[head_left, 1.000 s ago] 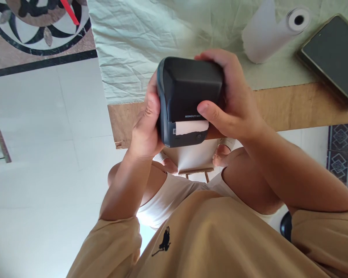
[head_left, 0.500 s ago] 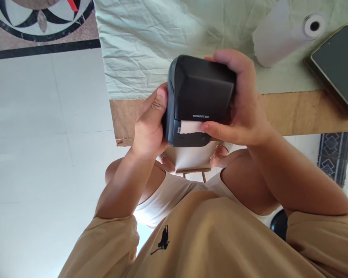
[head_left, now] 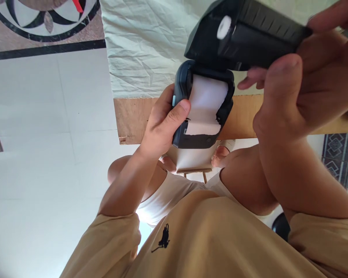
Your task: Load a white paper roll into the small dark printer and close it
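A dark label printer [head_left: 180, 135] is held over the table's front edge with its lid raised. My left hand [head_left: 162, 127] is closed around the printer's left side, thumb on the rim. Inside the printer lies a white paper roll [head_left: 209, 94], its strip running over the front edge. My right hand [head_left: 307, 77] grips the right end of the black printer lid [head_left: 258, 42], whose ridged inside with a white round part shows. The lid meets the printer's back edge; whether a hinge joins them I cannot tell.
Pale green cloth [head_left: 139, 58] covers the table, leaving a bare wooden edge [head_left: 136, 119] at the front. My knees and a wooden stool [head_left: 194, 171] are below. Patterned tile [head_left: 46, 23] lies on the floor at upper left.
The lid, shut half a second ago, now stands up and away from the printer, uncovering the paper roll. My right hand has moved right and up with it. The left still holds the printer.
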`<state>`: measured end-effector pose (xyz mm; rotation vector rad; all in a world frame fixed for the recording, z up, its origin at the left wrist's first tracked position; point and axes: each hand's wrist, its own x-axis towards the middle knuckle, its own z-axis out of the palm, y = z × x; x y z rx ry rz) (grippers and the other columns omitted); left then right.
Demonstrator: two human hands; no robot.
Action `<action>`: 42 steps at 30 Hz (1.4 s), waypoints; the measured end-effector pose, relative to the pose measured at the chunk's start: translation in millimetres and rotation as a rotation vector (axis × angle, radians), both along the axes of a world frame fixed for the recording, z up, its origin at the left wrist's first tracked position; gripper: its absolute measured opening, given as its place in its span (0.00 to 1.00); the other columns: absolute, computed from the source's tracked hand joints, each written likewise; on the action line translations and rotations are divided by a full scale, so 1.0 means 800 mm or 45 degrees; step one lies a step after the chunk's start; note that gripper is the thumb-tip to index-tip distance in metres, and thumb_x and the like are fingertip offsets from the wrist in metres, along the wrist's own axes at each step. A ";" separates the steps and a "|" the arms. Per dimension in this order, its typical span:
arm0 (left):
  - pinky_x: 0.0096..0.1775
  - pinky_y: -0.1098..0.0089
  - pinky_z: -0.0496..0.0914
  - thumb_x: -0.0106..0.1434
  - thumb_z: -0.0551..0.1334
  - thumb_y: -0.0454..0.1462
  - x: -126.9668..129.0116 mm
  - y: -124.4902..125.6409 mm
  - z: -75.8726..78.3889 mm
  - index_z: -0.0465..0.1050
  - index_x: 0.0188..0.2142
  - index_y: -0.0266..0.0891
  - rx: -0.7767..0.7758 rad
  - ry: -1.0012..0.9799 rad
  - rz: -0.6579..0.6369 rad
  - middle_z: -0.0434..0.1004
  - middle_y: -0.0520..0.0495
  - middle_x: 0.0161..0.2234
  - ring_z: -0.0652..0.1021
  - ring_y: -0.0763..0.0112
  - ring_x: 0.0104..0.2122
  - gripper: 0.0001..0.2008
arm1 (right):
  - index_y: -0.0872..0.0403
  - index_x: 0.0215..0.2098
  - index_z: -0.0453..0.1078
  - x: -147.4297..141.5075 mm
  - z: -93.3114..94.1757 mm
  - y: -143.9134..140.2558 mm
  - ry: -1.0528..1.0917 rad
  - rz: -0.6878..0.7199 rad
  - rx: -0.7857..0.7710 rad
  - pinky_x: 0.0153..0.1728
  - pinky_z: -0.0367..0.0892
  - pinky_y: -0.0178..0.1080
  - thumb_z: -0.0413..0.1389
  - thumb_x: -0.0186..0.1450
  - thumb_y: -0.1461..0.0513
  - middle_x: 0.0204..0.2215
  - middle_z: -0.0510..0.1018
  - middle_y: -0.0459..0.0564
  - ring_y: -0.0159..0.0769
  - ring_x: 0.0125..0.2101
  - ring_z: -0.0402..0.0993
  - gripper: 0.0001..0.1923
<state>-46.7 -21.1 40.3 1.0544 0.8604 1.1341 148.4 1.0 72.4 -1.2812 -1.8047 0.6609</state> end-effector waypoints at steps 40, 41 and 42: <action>0.32 0.66 0.65 0.59 0.61 0.55 -0.001 0.001 0.006 0.73 0.39 0.43 -0.067 0.177 -0.146 0.71 0.46 0.34 0.72 0.63 0.36 0.20 | 0.50 0.37 0.72 -0.002 0.036 -0.029 -0.840 0.154 0.181 0.23 0.45 0.35 0.52 0.63 0.56 0.27 0.78 0.42 0.27 0.23 0.65 0.09; 0.32 0.66 0.65 0.59 0.62 0.55 0.000 0.000 0.007 0.74 0.38 0.42 -0.081 0.149 -0.101 0.71 0.46 0.33 0.72 0.63 0.36 0.20 | 0.50 0.37 0.72 -0.002 0.037 -0.030 -0.860 0.155 0.179 0.23 0.44 0.35 0.52 0.64 0.55 0.25 0.77 0.42 0.27 0.21 0.62 0.10; 0.32 0.66 0.65 0.58 0.63 0.55 0.001 0.000 0.007 0.75 0.37 0.42 -0.085 0.122 -0.052 0.71 0.46 0.32 0.72 0.63 0.35 0.20 | 0.50 0.37 0.72 -0.003 0.038 -0.030 -0.887 0.155 0.174 0.23 0.43 0.35 0.52 0.64 0.54 0.23 0.75 0.43 0.26 0.19 0.59 0.10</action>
